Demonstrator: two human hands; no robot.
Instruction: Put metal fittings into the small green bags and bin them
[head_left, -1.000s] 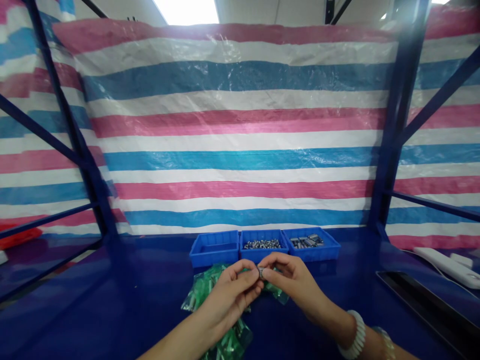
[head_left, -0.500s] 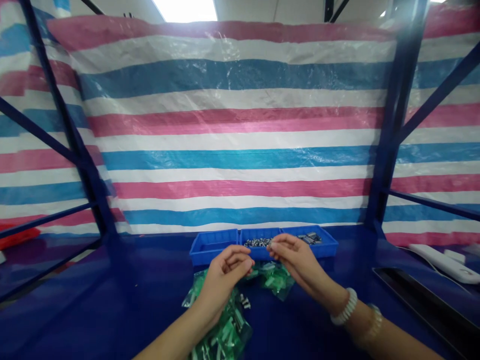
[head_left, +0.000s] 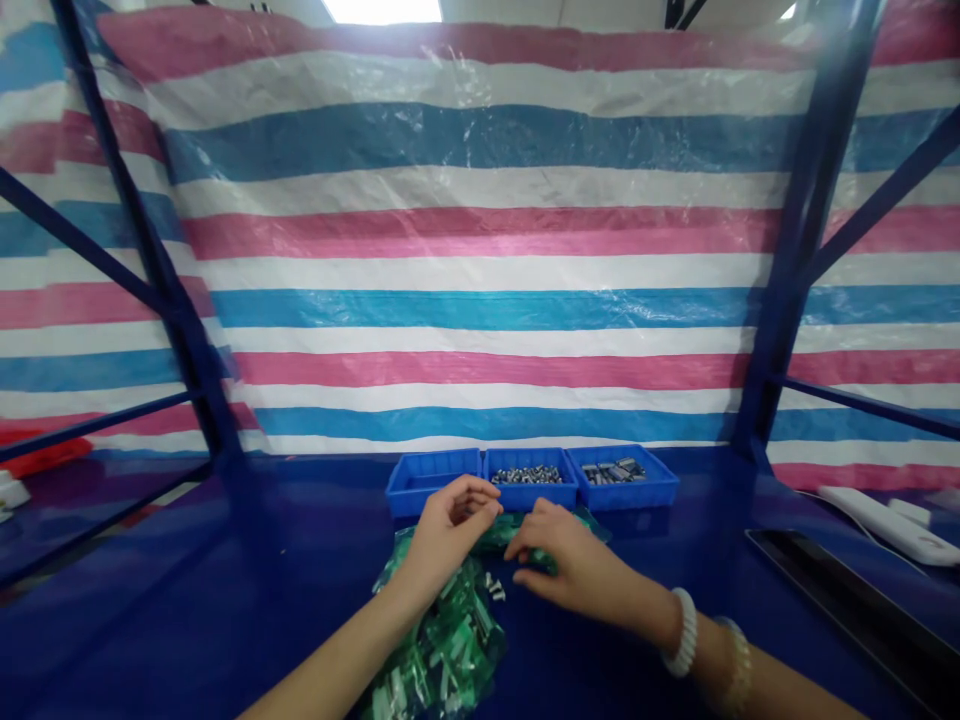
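My left hand [head_left: 456, 522] hovers over the green plastic bags with its fingers curled towards the thumb; whatever may be between the fingertips is too small to make out. Lower and to the right, my right hand [head_left: 566, 553] has its thumb and fingers apart, just beside a few small silvery screw-like pieces [head_left: 495, 588] on the blue table. Nothing shows in its grasp. Clear green bags [head_left: 450, 655] with pale strips inside lie under my left forearm, and more green bag material [head_left: 596, 523] reaches behind my right hand.
Three joined blue bins stand behind the hands: a left bin [head_left: 431, 465], a middle bin [head_left: 531, 497] with small metal parts, and a right bin [head_left: 634, 494] with longer metal pieces. A dark flat panel [head_left: 840, 600] and a white power strip [head_left: 885, 525] lie to the right.
My right hand has dropped from in front of the bins towards the small metal pieces, and its fingers have spread. My left hand stays nearly in place. The view has shifted slightly.
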